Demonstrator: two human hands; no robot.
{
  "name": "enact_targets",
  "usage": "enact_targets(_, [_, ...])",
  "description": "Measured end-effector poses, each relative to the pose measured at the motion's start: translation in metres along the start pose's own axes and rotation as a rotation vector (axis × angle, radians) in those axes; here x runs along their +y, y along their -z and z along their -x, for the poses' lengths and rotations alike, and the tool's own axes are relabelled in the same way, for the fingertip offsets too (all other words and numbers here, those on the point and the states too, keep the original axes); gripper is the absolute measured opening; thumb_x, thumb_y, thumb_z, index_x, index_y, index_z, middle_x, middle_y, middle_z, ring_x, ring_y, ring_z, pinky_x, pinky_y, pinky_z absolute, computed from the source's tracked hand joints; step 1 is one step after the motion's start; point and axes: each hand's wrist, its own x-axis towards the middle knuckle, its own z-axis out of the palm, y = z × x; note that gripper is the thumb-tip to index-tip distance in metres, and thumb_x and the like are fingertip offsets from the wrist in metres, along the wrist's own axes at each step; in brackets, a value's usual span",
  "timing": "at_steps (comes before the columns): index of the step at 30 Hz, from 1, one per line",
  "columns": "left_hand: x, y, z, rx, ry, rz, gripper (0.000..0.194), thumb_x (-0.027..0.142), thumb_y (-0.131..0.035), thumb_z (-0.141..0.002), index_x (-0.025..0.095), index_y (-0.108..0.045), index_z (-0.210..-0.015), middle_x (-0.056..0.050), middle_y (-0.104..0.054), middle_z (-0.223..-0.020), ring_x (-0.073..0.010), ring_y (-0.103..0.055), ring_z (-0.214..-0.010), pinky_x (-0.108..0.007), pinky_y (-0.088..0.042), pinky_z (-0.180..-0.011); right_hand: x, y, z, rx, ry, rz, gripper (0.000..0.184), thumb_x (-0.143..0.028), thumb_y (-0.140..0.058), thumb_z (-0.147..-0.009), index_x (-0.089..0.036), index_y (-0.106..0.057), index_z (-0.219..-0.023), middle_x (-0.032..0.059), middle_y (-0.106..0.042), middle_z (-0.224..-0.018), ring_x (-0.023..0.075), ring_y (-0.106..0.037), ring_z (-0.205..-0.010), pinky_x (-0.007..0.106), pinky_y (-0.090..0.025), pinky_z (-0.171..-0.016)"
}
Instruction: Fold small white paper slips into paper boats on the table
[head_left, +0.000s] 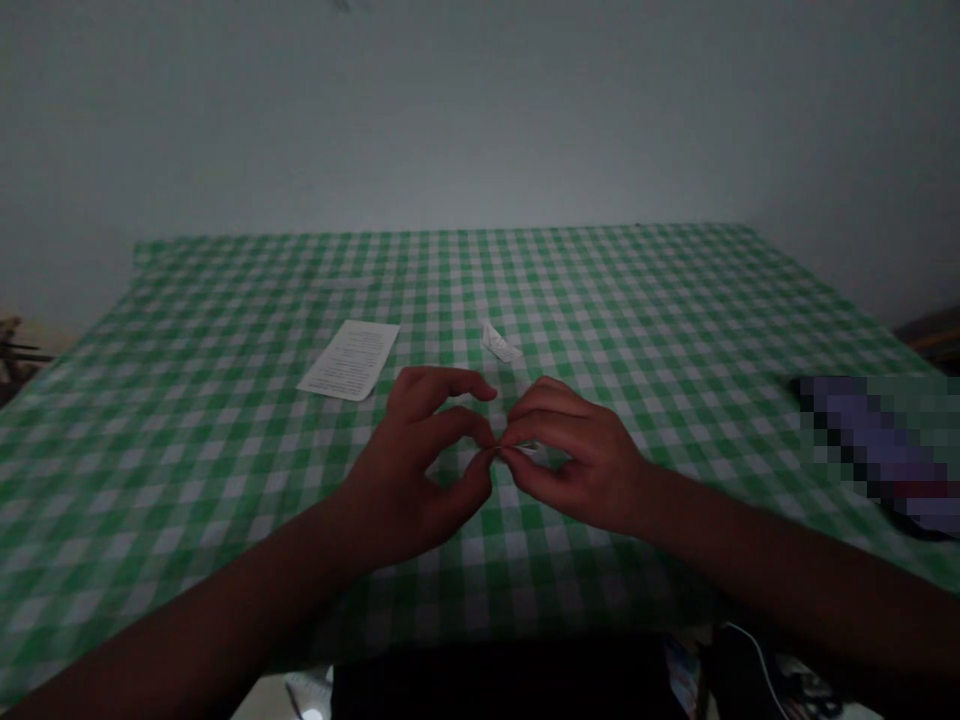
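Note:
Above the near part of the table, a small piece of folded white paper (pixel 530 449) is pinched between my two hands, mostly hidden by the fingers. My left hand (pixel 424 460) grips one end with thumb and a fingertip, its upper finger arched away. Thumb and fingers of my right hand (pixel 577 445) close on the other end, the fingertips of both hands almost touching. Just beyond them sits a small white paper boat (pixel 501 344). A sheet of printed paper (pixel 351 360) lies flat to the left of the boat.
A green and white checked cloth (pixel 637 300) covers the table. At the right edge lies a dark, purplish object (pixel 877 450), blurred by pixelation. A pale wall (pixel 465 110) stands behind the table. Below the near edge, a white cable (pixel 757 655) shows among dim items.

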Motion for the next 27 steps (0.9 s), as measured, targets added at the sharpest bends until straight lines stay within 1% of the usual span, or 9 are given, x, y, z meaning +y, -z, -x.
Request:
enact_targets(2, [-0.001,0.000,0.000,0.007,-0.006,-0.009,0.010,0.014,-0.060,-0.084,0.023,-0.061,-0.086,-0.005,-0.062,-0.119,-0.0237,-0.054,-0.115,-0.045,-0.042,-0.098,0.000,0.000,0.000,0.004,0.003,0.003,0.010,-0.014,-0.059,-0.089,-0.023,-0.063,-0.090,0.0024,-0.064,-0.080,0.0178,-0.060,-0.079,0.037,-0.051,-0.076])
enact_targets(9, [-0.003,0.001,-0.001,0.041,-0.045,-0.045,0.010,0.012,-0.060,-0.085,0.021,-0.059,-0.086,-0.005,-0.062,-0.118,-0.0232,-0.055,-0.113,-0.044,-0.041,-0.098,0.003,0.003,0.002,0.039,-0.054,0.029,0.008,-0.015,-0.064,-0.087,-0.021,-0.064,-0.091,0.0041,-0.065,-0.083,0.0181,-0.060,-0.081,0.036,-0.052,-0.075])
enact_targets(12, [-0.005,0.001,-0.002,0.063,-0.059,-0.078,0.009,0.012,-0.060,-0.085,0.021,-0.059,-0.085,-0.006,-0.063,-0.118,-0.0241,-0.055,-0.112,-0.045,-0.041,-0.099,0.006,0.006,0.001,0.042,-0.074,0.035,0.006,-0.016,-0.065,-0.088,-0.022,-0.065,-0.089,0.0034,-0.067,-0.083,0.0178,-0.061,-0.080,0.036,-0.052,-0.075])
enact_targets(15, [-0.006,0.002,-0.002,0.059,-0.066,-0.092,0.009,0.012,-0.058,-0.086,0.021,-0.058,-0.086,-0.006,-0.063,-0.120,-0.0243,-0.055,-0.112,-0.046,-0.041,-0.099,0.009,0.008,0.000,0.033,-0.088,0.048,0.005,-0.018,-0.066,-0.089,-0.023,-0.067,-0.088,0.0027,-0.068,-0.081,0.0182,-0.062,-0.080,0.037,-0.052,-0.076])
enact_targets(20, [-0.009,0.002,0.000,0.043,-0.045,-0.083,0.009,0.012,-0.058,-0.088,0.020,-0.058,-0.087,-0.006,-0.062,-0.121,-0.0239,-0.053,-0.114,-0.046,-0.040,-0.100,0.010,0.011,-0.001,0.032,-0.111,0.035,0.008,-0.022,-0.069,-0.089,-0.022,-0.066,-0.082,0.0015,-0.068,-0.077,0.0171,-0.061,-0.076,0.036,-0.051,-0.076])
enact_targets(24, [-0.012,-0.001,0.000,0.011,-0.001,-0.036,0.008,0.013,-0.058,-0.088,0.020,-0.058,-0.087,-0.005,-0.061,-0.122,-0.0235,-0.052,-0.116,-0.045,-0.040,-0.101,0.010,0.014,0.000,-0.002,-0.159,0.024,0.010,-0.025,-0.068,-0.090,-0.022,-0.065,-0.081,0.0010,-0.066,-0.076,0.0168,-0.060,-0.078,0.035,-0.050,-0.075])
enact_targets(27, [-0.013,-0.004,-0.001,-0.010,0.039,0.009,0.008,0.012,-0.059,-0.087,0.020,-0.057,-0.085,-0.005,-0.060,-0.122,-0.0225,-0.052,-0.116,-0.043,-0.040,-0.101,0.009,0.014,-0.001,-0.042,-0.160,0.022,0.010,-0.023,-0.066,-0.091,-0.020,-0.064,-0.082,0.0017,-0.066,-0.079,0.0168,-0.060,-0.080,0.036,-0.049,-0.078])
